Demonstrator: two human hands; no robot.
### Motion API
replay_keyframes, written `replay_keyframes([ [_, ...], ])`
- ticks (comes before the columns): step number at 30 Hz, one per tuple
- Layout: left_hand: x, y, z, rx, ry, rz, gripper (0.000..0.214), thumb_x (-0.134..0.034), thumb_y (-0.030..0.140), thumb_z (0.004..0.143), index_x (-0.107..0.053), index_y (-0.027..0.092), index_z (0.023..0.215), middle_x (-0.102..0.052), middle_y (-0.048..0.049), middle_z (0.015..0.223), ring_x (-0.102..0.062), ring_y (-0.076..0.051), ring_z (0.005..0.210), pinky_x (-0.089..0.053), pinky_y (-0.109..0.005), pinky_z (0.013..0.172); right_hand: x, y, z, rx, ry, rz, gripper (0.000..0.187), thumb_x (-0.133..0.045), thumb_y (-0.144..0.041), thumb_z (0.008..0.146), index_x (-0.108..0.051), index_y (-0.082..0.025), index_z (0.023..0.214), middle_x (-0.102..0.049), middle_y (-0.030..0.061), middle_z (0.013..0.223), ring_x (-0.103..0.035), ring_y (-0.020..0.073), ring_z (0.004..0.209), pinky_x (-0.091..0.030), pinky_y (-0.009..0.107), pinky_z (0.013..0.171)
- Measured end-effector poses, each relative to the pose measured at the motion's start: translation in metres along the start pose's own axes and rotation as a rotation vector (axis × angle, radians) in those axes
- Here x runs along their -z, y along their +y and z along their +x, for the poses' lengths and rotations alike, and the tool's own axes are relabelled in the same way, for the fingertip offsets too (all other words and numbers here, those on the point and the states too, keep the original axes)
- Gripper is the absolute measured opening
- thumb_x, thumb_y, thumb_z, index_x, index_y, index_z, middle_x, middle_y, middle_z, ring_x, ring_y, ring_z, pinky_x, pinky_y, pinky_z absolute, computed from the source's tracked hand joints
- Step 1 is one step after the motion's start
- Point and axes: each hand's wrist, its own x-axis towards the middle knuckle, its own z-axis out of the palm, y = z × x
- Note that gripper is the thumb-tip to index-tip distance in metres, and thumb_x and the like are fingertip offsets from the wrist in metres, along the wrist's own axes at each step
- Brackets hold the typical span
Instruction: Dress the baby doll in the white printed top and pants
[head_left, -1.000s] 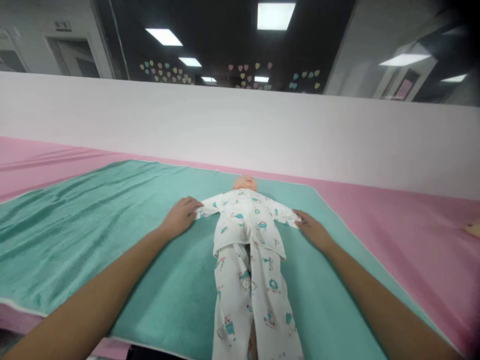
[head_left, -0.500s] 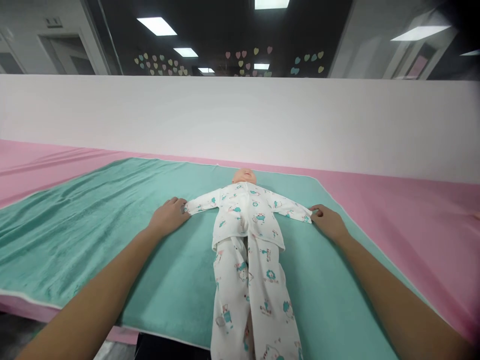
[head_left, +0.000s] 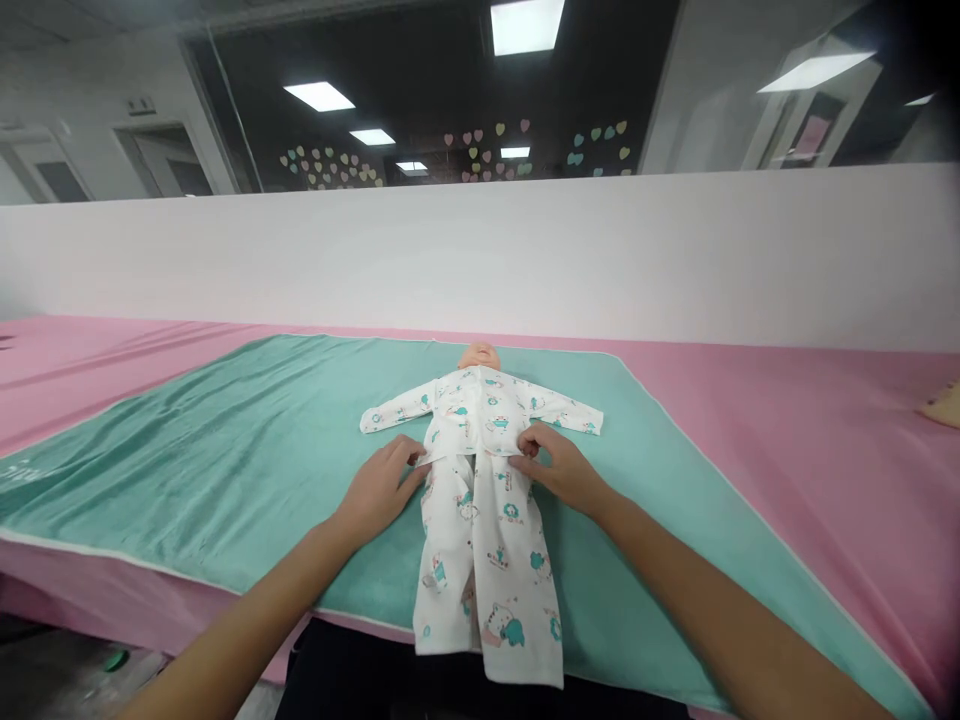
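Observation:
A baby doll lies on its back on a teal blanket, its head at the far end. It wears a white printed shirt with both sleeves spread out to the sides. White printed trousers cover its legs, the cuffs reaching the near edge. My left hand pinches the shirt's hem at its left corner, thumb below and fingers above. On the other side, my right hand has its fingers curled and its thumb against the hem's right corner.
Under the blanket is a pink sheet over the table. A white wall panel stands behind, with dark glass and heart stickers above. A tan object sits at the far right edge. A green item lies on the floor.
Both hands have let go of the sleeve cuffs and moved inward and nearer, to the shirt's hem. The view has shifted, and the trouser cuffs now show.

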Motion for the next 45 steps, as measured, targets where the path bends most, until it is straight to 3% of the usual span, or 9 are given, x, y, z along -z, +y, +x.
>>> replay_keyframes([
  [7, 0.004, 0.006, -0.006, -0.13, 0.105, 0.15, 0.017, -0.031, 0.023, 0.09, -0.047, 0.019, 0.084, -0.054, -0.0042, 0.082, -0.05, -0.018, 0.077, -0.04, -0.033, 0.072, 0.009, -0.006, -0.002, 0.036, 0.185, 0.021, 0.023, -0.041, -0.035, 0.088, -0.044, -0.021, 0.07, -0.044, -0.0018, 0.068, -0.043, 0.013, 0.064, -0.037, 0.027, 0.061],
  [13, 0.007, 0.006, -0.015, -0.1, -0.035, 0.179, 0.015, -0.035, 0.021, 0.086, -0.048, 0.019, 0.08, -0.054, -0.0038, 0.083, -0.051, -0.018, 0.078, -0.042, -0.033, 0.07, 0.012, -0.001, -0.003, 0.101, -0.118, -0.042, 0.025, -0.049, -0.04, 0.084, -0.048, -0.021, 0.067, -0.049, -0.002, 0.068, -0.044, 0.0121, 0.062, -0.038, 0.026, 0.058],
  [18, 0.012, 0.037, -0.038, -0.085, 0.021, -0.016, 0.015, -0.037, 0.022, 0.087, -0.052, 0.021, 0.089, -0.056, -0.0051, 0.095, -0.053, -0.018, 0.089, -0.045, -0.034, 0.079, 0.011, -0.021, -0.011, 0.18, -0.087, -0.086, 0.027, -0.048, -0.044, 0.084, -0.049, -0.021, 0.071, -0.051, 0.0002, 0.073, -0.045, 0.0127, 0.065, -0.038, 0.027, 0.06],
  [20, 0.014, 0.055, -0.056, -0.075, 0.015, -0.103, 0.016, -0.042, 0.026, 0.086, -0.052, 0.024, 0.098, -0.054, -0.0065, 0.106, -0.052, -0.019, 0.098, -0.046, -0.033, 0.083, 0.005, -0.038, -0.021, 0.259, -0.156, -0.085, 0.027, -0.05, -0.046, 0.083, -0.051, -0.02, 0.075, -0.053, 0.001, 0.076, -0.047, 0.0137, 0.07, -0.039, 0.028, 0.065],
  [25, 0.002, 0.082, -0.101, -0.023, 0.085, -0.05, 0.059, -0.067, 0.042, 0.067, -0.046, 0.029, 0.121, -0.033, -0.0114, 0.133, -0.042, -0.03, 0.116, -0.048, -0.04, 0.087, -0.022, -0.07, -0.055, 0.41, -0.315, -0.097, 0.039, -0.06, -0.056, 0.072, -0.053, -0.022, 0.09, -0.058, 0.0022, 0.094, -0.048, 0.0182, 0.092, -0.036, 0.036, 0.087],
  [31, -0.029, 0.083, -0.121, 0.054, 0.173, -0.044, 0.049, -0.053, 0.016, 0.075, -0.045, 0.032, 0.121, -0.045, -0.0086, 0.112, -0.051, -0.022, 0.102, -0.051, -0.035, 0.081, -0.047, -0.08, -0.084, 0.333, -0.23, -0.148, 0.046, -0.065, -0.049, 0.069, -0.05, -0.023, 0.103, -0.055, 0.0039, 0.105, -0.046, 0.0221, 0.099, -0.031, 0.042, 0.097],
  [35, -0.041, 0.089, -0.12, 0.041, 0.241, -0.048, 0.051, -0.052, 0.012, 0.072, -0.045, 0.03, 0.119, -0.049, -0.0079, 0.098, -0.053, -0.021, 0.087, -0.052, -0.034, 0.071, -0.046, -0.079, -0.095, 0.311, -0.194, -0.206, 0.038, -0.06, -0.019, 0.072, -0.047, -0.025, 0.108, -0.055, 0.003, 0.105, -0.046, 0.0213, 0.1, -0.025, 0.045, 0.104],
  [40, -0.033, 0.086, -0.112, 0.002, 0.319, 0.048, 0.052, -0.047, 0.005, 0.066, -0.051, 0.027, 0.113, -0.047, -0.0076, 0.088, -0.052, -0.019, 0.077, -0.049, -0.032, 0.061, -0.032, -0.068, -0.101, 0.237, -0.05, -0.27, 0.029, -0.048, -0.003, 0.069, -0.049, -0.024, 0.088, -0.055, 0.0035, 0.09, -0.048, 0.0219, 0.089, -0.035, 0.046, 0.093],
  [45, -0.018, 0.078, -0.116, -0.119, 0.289, 0.187, 0.046, -0.048, 0.009, 0.071, -0.055, 0.03, 0.111, -0.05, -0.0068, 0.081, -0.052, -0.019, 0.07, -0.047, -0.031, 0.057, -0.027, -0.068, -0.108, 0.318, 0.022, -0.263, 0.028, -0.05, -0.011, 0.076, -0.05, -0.026, 0.1, -0.058, 0.0053, 0.091, -0.05, 0.0231, 0.086, -0.042, 0.041, 0.077],
])
